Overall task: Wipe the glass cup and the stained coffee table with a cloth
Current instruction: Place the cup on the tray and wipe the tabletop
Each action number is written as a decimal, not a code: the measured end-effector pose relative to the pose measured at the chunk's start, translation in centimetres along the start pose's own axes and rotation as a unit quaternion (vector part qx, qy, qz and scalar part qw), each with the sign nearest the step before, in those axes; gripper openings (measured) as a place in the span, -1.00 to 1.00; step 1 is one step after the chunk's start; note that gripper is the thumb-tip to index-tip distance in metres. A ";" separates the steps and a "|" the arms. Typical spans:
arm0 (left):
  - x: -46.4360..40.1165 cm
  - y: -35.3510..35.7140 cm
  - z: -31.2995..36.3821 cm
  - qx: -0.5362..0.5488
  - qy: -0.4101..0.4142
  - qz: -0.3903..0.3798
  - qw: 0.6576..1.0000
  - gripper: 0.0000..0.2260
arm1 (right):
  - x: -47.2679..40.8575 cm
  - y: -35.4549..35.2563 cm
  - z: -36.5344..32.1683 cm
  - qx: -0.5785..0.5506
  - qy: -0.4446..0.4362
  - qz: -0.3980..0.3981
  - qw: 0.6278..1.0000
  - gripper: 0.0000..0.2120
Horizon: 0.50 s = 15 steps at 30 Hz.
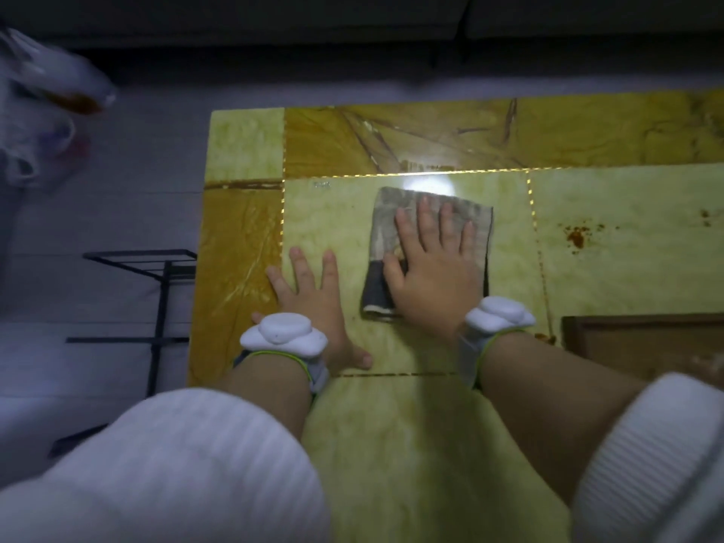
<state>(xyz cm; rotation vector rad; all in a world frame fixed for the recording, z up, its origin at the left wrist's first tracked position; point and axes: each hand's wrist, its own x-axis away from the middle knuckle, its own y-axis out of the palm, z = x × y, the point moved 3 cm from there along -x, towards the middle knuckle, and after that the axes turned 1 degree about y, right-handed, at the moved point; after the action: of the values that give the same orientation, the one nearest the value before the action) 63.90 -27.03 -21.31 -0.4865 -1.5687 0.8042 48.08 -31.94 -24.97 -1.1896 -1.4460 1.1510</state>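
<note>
Pressing flat on the cloth (431, 252) with the right hand (435, 276), fingers straight — it's mid-table (627, 213). Left hand (309, 295) rests spread on the bare top just left. Brown stain (576, 237) sits off right.

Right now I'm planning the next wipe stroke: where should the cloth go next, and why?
Probably slide the right hand, pressed flat on the cloth, rightward toward the brown stain. The stain sits uncovered on the coffee table, to the right of the cloth, while the left hand rests flat on the tabletop.
</note>
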 end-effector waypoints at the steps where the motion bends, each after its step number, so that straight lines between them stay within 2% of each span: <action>1: 0.1 0.0 0.1 -0.003 -0.003 0.005 1.000 0.38 | 1.4 0.1 -0.5 -0.002 -0.007 0.001 1.000 -0.38; 4: 0.1 0.3 0.1 0.007 -0.008 0.019 1.000 0.36 | 4.5 0.0 0.3 0.006 -0.123 -0.024 0.992 -0.38; 7: -0.3 0.6 -0.4 0.007 0.006 0.010 1.000 0.39 | 2.7 -0.7 2.6 0.025 -0.210 -0.045 0.976 -0.37; 10: -0.4 0.8 -0.6 -0.005 0.010 0.016 1.000 0.40 | 1.2 -0.8 3.2 0.014 -0.128 -0.038 0.991 -0.37; 13: -0.3 0.6 -0.4 -0.013 0.007 0.023 1.000 0.40 | 3.6 -0.3 2.0 -0.002 -0.040 -0.014 0.999 -0.38; 15: -0.2 0.4 0.0 -0.012 0.012 0.022 1.000 0.39 | 6.5 -0.3 2.1 0.007 -0.027 -0.011 1.000 -0.39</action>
<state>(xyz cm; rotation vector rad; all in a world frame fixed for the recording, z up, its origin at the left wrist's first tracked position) 63.85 -26.90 -21.79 -0.5472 -1.5518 0.8118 45.14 -25.73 -24.48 -1.1376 -1.4858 1.1855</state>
